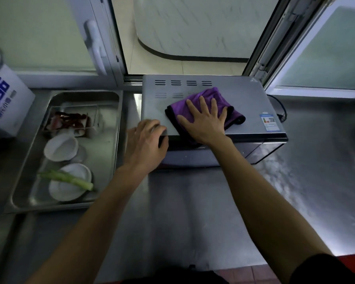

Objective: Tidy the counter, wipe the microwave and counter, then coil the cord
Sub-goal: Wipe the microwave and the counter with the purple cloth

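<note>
Head view: your right hand (203, 124) presses one purple cloth (209, 107) flat on top of the one microwave (250, 103), fingers straight and spread wide. Your left hand (146, 144) curls its fingers over the microwave's front-left corner. One black cord (281, 108) behind its right side. Steel tray (111, 128) on the table (193, 212): two white bowls, one leek.
</note>
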Motion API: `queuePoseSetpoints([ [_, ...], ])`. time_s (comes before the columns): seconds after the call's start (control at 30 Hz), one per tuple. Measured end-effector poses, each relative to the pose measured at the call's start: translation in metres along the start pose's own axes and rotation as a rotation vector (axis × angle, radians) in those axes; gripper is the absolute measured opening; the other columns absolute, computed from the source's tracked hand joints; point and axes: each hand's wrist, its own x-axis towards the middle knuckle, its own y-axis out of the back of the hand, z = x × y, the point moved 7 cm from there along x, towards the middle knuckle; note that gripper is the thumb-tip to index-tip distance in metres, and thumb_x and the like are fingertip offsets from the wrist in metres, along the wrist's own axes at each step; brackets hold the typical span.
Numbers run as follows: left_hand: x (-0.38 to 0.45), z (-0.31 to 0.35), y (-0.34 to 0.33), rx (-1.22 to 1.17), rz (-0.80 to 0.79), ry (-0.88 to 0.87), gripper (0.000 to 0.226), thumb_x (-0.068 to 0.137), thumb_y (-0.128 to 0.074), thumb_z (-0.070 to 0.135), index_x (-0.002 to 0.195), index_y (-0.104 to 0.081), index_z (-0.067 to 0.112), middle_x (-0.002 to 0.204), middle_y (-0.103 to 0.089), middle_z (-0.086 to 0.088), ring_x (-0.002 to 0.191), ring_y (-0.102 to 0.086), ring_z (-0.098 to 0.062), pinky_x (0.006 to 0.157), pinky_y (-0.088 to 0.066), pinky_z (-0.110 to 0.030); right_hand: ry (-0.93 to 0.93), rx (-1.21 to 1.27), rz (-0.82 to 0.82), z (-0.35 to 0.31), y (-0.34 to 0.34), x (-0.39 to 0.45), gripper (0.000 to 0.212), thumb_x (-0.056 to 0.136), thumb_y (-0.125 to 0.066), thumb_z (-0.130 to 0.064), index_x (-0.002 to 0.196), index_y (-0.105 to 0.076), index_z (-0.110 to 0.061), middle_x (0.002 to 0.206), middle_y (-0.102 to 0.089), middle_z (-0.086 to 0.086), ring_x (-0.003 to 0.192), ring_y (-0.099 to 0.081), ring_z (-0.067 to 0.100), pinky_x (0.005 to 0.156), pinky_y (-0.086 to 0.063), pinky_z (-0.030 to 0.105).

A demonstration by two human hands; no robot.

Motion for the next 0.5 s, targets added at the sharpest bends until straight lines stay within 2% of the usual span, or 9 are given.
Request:
queuePoseSetpoints([
  [0.13, -0.005, 0.0, 0.004, -0.043, 0.029, -0.056, 0.022, 0.087, -0.062, 0.023, 0.101, -0.071, 0.009, 0.112, -0.065, -0.005, 0.108, -0.06, -0.028, 0.084, -0.051, -0.049, -0.043, -0.025, 0.075, -0.016, -0.008, -0.025, 0.075, 0.09, -0.016, -0.079, 0.156, -0.011, -0.045, 0.168, -0.002, -0.001, 0.153, 0.009, 0.032, 0.117, 0.008, 0.065],
  [0.33, -0.014, 0.011, 0.007, -0.049, 0.016, -0.058, 0.023, 0.087, -0.062, 0.024, 0.098, -0.076, 0.01, 0.107, -0.07, -0.005, 0.105, -0.063, -0.028, 0.086, -0.051, -0.049, -0.071, 0.059, 0.265, -0.012, -0.018, -0.071, 0.072, 0.092, -0.024, -0.076, 0.154, -0.028, -0.039, 0.166, -0.017, 0.0, 0.154, -0.001, 0.026, 0.12, 0.007, 0.059],
  [0.5, -0.024, 0.023, 0.013, 0.023, -0.04, -0.05, 0.027, 0.088, -0.061, 0.027, 0.102, -0.076, 0.01, 0.111, -0.07, -0.005, 0.105, -0.063, -0.028, 0.087, -0.051, -0.048, -0.084, 0.093, 0.366, 0.009, -0.033, -0.095, 0.068, 0.096, -0.027, -0.071, 0.156, -0.022, -0.039, 0.167, -0.01, 0.002, 0.154, 0.007, 0.027, 0.119, 0.01, 0.06],
])
